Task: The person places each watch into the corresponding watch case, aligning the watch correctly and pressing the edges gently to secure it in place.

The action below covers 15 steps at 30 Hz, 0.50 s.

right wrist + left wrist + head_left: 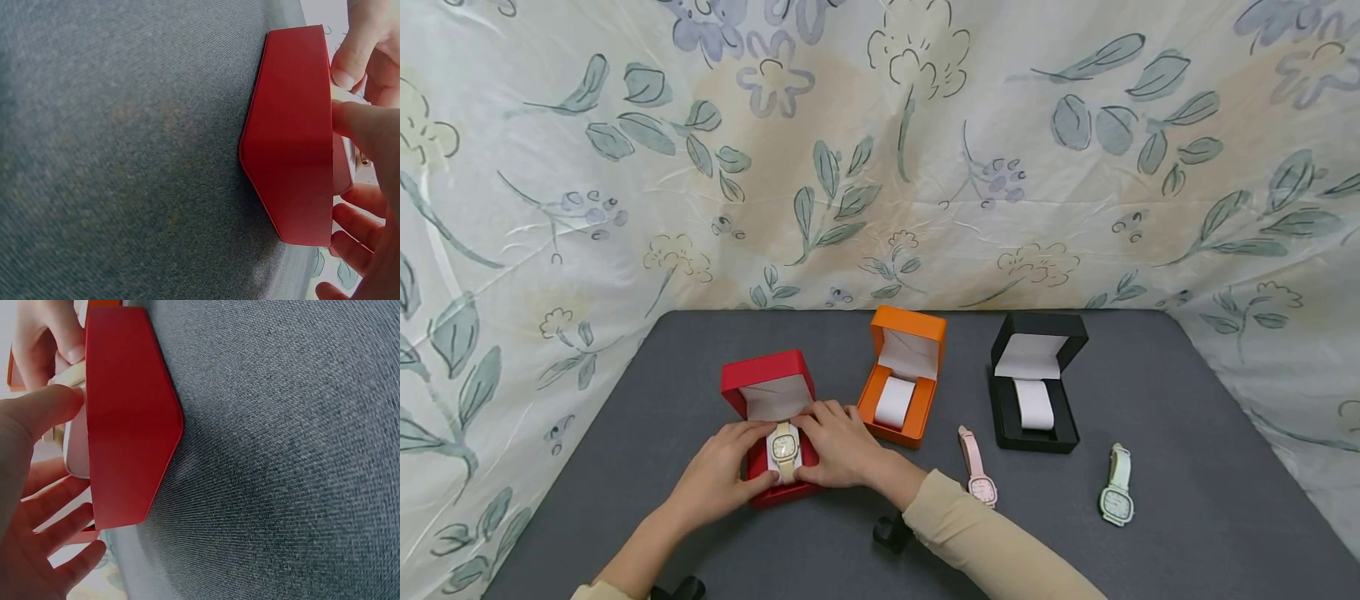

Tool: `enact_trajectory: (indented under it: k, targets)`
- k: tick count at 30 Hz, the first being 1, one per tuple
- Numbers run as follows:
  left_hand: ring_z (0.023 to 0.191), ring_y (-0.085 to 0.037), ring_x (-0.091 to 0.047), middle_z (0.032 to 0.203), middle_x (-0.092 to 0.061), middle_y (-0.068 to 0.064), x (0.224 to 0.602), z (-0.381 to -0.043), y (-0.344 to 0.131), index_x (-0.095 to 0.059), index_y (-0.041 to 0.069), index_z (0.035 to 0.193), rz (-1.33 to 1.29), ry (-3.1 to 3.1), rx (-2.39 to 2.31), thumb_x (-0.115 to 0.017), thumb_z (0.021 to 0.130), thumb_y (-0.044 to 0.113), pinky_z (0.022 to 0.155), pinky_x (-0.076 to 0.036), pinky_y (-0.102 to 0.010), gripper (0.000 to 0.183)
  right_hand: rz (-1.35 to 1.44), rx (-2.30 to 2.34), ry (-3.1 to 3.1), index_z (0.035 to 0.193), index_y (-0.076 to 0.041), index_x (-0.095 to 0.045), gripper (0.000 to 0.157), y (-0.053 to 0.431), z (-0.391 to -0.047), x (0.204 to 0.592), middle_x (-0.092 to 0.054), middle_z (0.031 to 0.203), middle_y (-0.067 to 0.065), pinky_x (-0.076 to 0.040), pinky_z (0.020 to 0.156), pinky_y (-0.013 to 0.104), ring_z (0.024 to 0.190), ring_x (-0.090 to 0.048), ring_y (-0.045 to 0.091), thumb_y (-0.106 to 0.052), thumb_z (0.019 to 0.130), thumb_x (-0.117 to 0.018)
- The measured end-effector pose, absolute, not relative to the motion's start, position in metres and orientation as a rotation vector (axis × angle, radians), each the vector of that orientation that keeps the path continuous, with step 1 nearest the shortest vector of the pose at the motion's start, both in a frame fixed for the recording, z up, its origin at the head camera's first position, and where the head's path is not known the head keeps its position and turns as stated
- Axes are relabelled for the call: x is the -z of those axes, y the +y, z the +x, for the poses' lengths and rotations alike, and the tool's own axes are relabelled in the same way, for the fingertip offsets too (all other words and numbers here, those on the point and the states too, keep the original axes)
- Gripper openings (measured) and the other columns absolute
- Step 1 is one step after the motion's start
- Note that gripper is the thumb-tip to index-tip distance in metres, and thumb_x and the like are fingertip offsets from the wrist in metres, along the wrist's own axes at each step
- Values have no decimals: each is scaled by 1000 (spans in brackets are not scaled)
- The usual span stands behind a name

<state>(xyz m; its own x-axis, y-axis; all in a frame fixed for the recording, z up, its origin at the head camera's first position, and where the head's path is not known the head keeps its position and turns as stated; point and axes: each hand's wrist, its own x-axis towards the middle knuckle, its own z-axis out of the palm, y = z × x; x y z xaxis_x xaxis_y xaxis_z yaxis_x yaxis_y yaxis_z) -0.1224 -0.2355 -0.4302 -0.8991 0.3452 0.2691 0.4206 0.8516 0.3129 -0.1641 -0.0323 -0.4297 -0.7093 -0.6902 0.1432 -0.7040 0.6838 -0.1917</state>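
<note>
A cream wristwatch [784,447] with a squarish dial is wrapped round a white cushion that sits in an opened red watch box [767,367]. From the left, my left hand [722,467] holds the cushion and watch, thumb at the near end and fingers toward the lid. My right hand [838,446] grips the same watch and cushion from the other side. Both thumbs come over the box's near wall, as the left wrist view shows beside the red front [125,419]. That wall hides the cushion's lower part.
To the right, an orange box [910,315] and a black box [1045,323] stand with lids up, a white cushion in each. A pink watch [981,488] and a pale green watch [1117,504] lie on the grey tabletop [1195,417]. A floral curtain [880,167] hangs behind.
</note>
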Motion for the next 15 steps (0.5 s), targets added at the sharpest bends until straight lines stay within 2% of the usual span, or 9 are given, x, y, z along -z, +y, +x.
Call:
enact_trajectory:
  k: [8,15]
  targets:
    - [101,-23,-55,113,-60,-6,426,-121,-236,-61,7,116,-601,-2814,564,-83,64,25,83,-48,-47,60,1185,-448,-2809,131,-19,-48,60,-27,-164,430,-50,125,0,-39,90,36,114,-44,16,-46,81,-64]
    - [99,-21,-57,113,-60,-5,414,-119,-238,-62,10,114,-553,-2790,590,-81,67,25,79,-51,-44,53,1134,-635,-2708,118,-19,-58,37,-18,-169,427,-58,114,-1,-46,85,29,100,-53,14,-36,85,-63]
